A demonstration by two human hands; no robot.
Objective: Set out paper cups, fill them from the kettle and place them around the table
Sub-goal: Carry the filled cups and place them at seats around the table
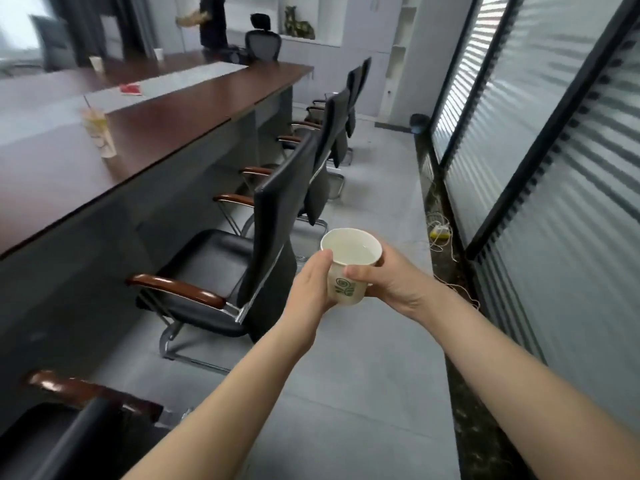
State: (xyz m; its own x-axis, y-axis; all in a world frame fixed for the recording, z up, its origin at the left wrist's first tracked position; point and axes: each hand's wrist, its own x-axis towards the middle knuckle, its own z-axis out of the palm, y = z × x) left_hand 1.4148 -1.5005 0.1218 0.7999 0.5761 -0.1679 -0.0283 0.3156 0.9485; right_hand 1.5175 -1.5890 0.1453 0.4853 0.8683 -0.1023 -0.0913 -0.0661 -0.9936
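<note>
A white paper cup (349, 268) with a green print holds water and is carried upright over the aisle floor. My left hand (311, 289) grips its left side, thumb near the rim. My right hand (388, 278) grips its right side, thumb across the front. The long brown table (166, 109) runs along the left. Two more paper cups (96, 62) (158, 54) stand at its far end. No kettle is in view.
Black chairs with brown armrests (263, 216) line the table's right side, the nearest one (69, 434) at bottom left. A plastic drink cup with a straw (98, 131) and a red packet (131, 89) sit on the table. Striped glass wall (554, 150) on the right; a person stands at the far end.
</note>
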